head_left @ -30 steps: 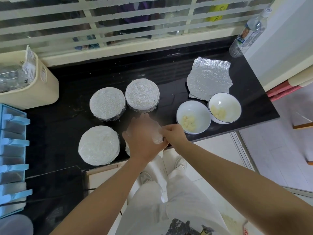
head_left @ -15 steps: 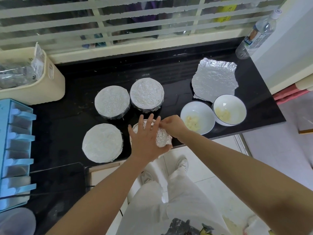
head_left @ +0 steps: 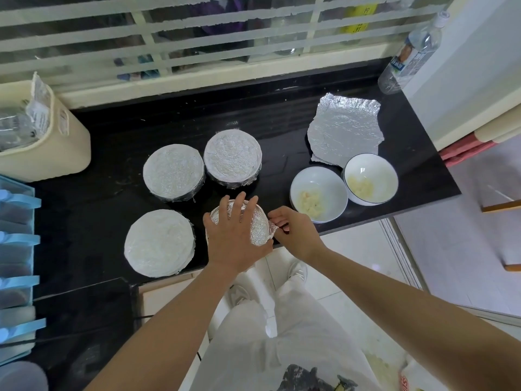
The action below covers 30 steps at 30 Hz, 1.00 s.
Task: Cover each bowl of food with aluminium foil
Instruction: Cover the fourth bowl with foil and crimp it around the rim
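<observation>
Head view: the left hand [head_left: 234, 241] lies flat on top of a round bowl wrapped in crinkled silver foil [head_left: 260, 229], fingers straight and spread, pressing the cover down. The right hand [head_left: 294, 231] pinches a loose fold of that foil at the bowl's right side between thumb and curled fingers. The bowl sits at the near edge of the glossy black counter [head_left: 112, 198], just below the middle of the frame.

Three other foil-covered round bowls stand nearby: one to its left [head_left: 160, 242] and two side by side above it [head_left: 173, 172] [head_left: 232, 158]. Right of the hands, two white ceramic bowls holding pale food chunks stand side by side, uncovered [head_left: 318, 190] [head_left: 370, 177]. Just above them lies a flat, wrinkled sheet of silver foil [head_left: 345, 128].

A clear plastic water bottle [head_left: 408, 57] stands in the upper right corner, and a cream plastic container [head_left: 56, 148] sits at upper left.
</observation>
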{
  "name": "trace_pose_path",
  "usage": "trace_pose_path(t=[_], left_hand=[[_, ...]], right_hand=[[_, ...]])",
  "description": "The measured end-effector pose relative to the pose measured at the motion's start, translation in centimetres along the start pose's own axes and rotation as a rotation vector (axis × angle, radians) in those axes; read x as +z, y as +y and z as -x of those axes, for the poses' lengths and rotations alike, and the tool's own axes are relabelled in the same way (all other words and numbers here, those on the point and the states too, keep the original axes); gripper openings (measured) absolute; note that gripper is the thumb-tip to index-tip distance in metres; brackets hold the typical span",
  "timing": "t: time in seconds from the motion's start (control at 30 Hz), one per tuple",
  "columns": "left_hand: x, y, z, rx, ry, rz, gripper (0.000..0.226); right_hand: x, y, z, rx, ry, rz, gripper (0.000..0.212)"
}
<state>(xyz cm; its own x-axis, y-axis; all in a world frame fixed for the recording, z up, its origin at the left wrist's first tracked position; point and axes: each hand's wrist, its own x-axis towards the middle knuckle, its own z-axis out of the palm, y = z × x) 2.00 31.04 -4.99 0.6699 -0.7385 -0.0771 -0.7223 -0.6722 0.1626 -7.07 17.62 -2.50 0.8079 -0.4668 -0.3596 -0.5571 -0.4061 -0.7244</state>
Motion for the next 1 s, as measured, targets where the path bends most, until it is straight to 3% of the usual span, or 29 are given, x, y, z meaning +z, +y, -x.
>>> trace_pose_path(t=[0.27, 0.5, 0.8, 1.0], left_hand=[[0.1, -0.2, 0.0, 0.002, -0.033, -0.031, 0.095], [0.2, -0.3, 0.1, 0.009, -0.023, -0.014, 0.093], [0.1, -0.3, 0.1, 0.005, -0.032, -0.011, 0.095], [0.2, -0.3, 0.1, -0.003, -0.041, -0.018, 0.097]], right_hand=[[-0.1, -0.4, -0.5, -0.066, 0.022, 0.161, 0.009], [0.1, -1.2, -0.7, -0.079, 0.011, 0.378, 0.014], [-0.5, -1.8, -1.4, -0.087, -0.061, 0.478, 0.02], [-0.1, -2.0, -1.5, -0.071, -0.021, 0.457, 0.015]])
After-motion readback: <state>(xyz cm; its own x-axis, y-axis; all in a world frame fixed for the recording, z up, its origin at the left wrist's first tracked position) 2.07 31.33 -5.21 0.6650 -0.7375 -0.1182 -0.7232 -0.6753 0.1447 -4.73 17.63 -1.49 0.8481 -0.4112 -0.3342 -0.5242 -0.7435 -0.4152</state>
